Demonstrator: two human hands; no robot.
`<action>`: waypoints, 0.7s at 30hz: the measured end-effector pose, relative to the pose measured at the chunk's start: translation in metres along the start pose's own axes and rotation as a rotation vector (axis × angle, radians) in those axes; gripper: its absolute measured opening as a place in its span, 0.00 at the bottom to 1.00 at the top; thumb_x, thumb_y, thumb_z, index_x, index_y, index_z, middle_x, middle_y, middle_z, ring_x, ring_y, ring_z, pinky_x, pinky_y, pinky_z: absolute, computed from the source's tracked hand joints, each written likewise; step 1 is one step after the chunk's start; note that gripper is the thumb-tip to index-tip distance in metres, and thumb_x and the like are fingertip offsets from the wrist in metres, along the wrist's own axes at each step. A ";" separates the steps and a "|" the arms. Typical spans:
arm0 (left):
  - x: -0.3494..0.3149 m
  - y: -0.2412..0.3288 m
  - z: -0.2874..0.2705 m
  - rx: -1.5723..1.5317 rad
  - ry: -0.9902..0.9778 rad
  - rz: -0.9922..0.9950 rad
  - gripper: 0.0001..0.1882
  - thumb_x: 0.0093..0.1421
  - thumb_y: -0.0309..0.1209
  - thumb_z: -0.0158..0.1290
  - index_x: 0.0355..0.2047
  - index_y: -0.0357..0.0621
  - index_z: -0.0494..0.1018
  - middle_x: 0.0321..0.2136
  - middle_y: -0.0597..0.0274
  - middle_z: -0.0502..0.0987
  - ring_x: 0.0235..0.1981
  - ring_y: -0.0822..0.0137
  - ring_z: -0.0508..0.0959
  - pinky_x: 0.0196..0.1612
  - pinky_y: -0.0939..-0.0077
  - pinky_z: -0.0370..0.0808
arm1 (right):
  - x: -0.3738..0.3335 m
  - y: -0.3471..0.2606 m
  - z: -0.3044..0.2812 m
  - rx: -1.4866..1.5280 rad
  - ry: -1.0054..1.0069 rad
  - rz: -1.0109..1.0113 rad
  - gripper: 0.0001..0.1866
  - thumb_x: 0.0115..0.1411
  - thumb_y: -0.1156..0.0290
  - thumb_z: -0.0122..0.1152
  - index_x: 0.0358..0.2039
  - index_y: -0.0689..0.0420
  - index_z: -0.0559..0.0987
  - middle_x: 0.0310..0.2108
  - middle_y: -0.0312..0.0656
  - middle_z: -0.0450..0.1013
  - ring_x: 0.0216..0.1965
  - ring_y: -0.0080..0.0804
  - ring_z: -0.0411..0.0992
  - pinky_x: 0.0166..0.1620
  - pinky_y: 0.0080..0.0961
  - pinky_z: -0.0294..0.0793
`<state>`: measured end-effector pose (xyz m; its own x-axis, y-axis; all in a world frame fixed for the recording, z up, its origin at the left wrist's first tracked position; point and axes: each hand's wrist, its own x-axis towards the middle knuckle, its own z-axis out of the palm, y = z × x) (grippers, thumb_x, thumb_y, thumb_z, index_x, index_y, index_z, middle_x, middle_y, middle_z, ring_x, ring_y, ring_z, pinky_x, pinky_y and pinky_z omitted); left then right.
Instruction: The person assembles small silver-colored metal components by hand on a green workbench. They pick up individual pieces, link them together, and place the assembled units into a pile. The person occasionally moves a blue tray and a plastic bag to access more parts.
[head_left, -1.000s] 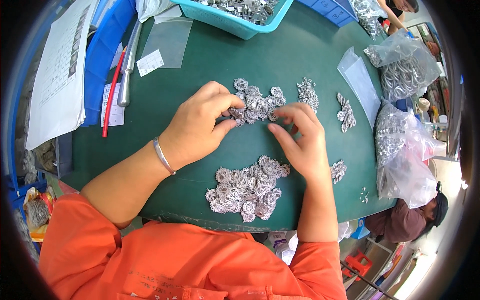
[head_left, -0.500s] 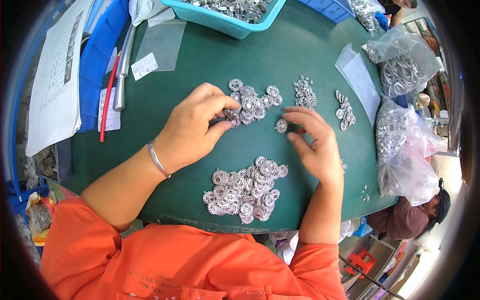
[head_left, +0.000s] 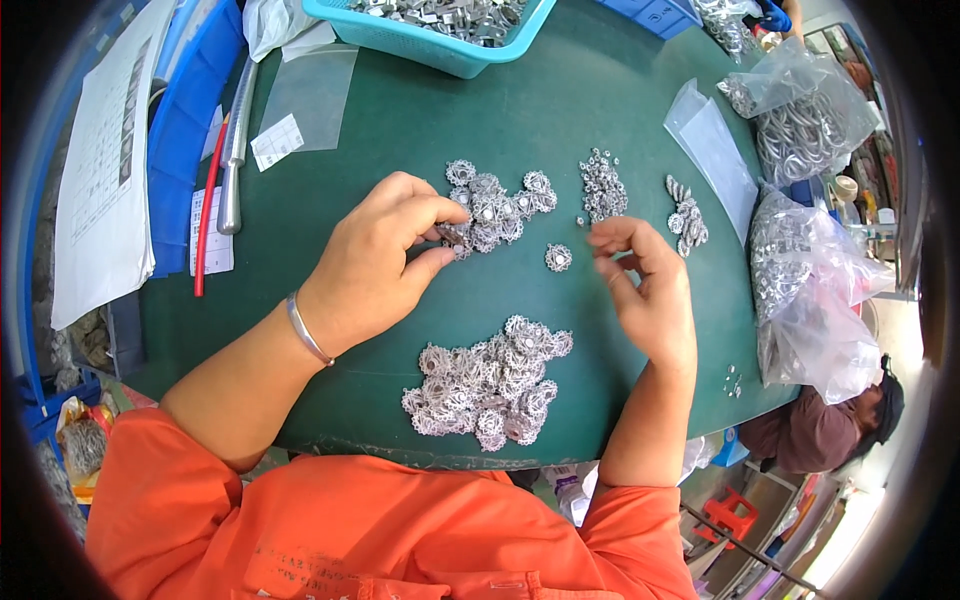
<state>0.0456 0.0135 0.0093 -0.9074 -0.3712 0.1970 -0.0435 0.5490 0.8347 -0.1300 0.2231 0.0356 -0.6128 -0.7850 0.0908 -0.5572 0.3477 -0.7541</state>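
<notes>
Pinched between the thumb and fingers of my left hand (head_left: 372, 262) is a dark silvery filigree piece (head_left: 453, 234), at the left side of a loose heap of filigree pieces (head_left: 490, 212). A single round filigree piece (head_left: 558, 258) with a bright centre lies between my hands. My right hand (head_left: 650, 280) is right of it, fingers curled with a gap between thumb and forefinger, and nothing visible in it. Just beyond its fingertips is a small pile of tiny metal parts (head_left: 604, 185). Closer to me sits a larger heap of filigree pieces (head_left: 490, 385).
A turquoise basket (head_left: 455, 62) of metal parts stands at the far side. At left are a metal rod (head_left: 232, 160), a red pencil (head_left: 208, 220) and a blue bin (head_left: 190, 150). Oval pieces (head_left: 685, 218) and bags of metal parts (head_left: 795, 270) lie at right. A person (head_left: 825, 420) is beyond.
My right hand has moved right, away from the single filigree piece and closer to the tiny parts. My left hand keeps its pinch. The view has shifted slightly.
</notes>
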 end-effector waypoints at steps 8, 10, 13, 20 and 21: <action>0.000 0.000 0.000 -0.002 -0.002 0.005 0.18 0.51 0.15 0.60 0.42 0.42 0.77 0.39 0.59 0.72 0.35 0.68 0.78 0.39 0.77 0.76 | 0.002 -0.004 0.014 0.062 -0.139 0.041 0.24 0.47 0.89 0.62 0.47 0.60 0.74 0.39 0.40 0.75 0.37 0.28 0.72 0.38 0.24 0.73; -0.001 0.000 0.000 0.001 -0.003 -0.004 0.18 0.51 0.15 0.60 0.42 0.42 0.77 0.39 0.59 0.72 0.35 0.68 0.78 0.39 0.78 0.76 | 0.002 -0.003 0.014 0.072 -0.143 0.046 0.24 0.48 0.89 0.62 0.47 0.60 0.73 0.38 0.39 0.75 0.37 0.28 0.72 0.38 0.24 0.73; 0.001 0.001 -0.001 -0.003 -0.007 0.002 0.18 0.50 0.14 0.60 0.42 0.42 0.77 0.40 0.59 0.71 0.35 0.68 0.77 0.39 0.78 0.76 | 0.001 -0.004 0.011 0.086 -0.143 0.041 0.24 0.48 0.90 0.60 0.47 0.60 0.73 0.37 0.40 0.75 0.37 0.28 0.72 0.38 0.24 0.73; 0.000 -0.001 0.000 -0.006 -0.003 0.003 0.18 0.51 0.14 0.60 0.42 0.41 0.77 0.39 0.60 0.71 0.35 0.69 0.77 0.39 0.78 0.75 | 0.001 0.007 0.010 0.176 -0.146 0.020 0.22 0.51 0.90 0.57 0.47 0.62 0.72 0.38 0.42 0.75 0.37 0.28 0.73 0.40 0.24 0.74; 0.000 -0.001 0.000 -0.006 -0.005 0.002 0.18 0.51 0.14 0.60 0.42 0.41 0.77 0.39 0.60 0.72 0.35 0.69 0.77 0.39 0.78 0.75 | 0.001 0.009 0.010 0.194 -0.143 0.020 0.21 0.52 0.90 0.58 0.47 0.63 0.72 0.38 0.42 0.75 0.37 0.28 0.73 0.40 0.24 0.74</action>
<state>0.0458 0.0131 0.0087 -0.9094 -0.3669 0.1959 -0.0397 0.5454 0.8373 -0.1301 0.2203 0.0229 -0.5291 -0.8485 -0.0081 -0.4193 0.2698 -0.8668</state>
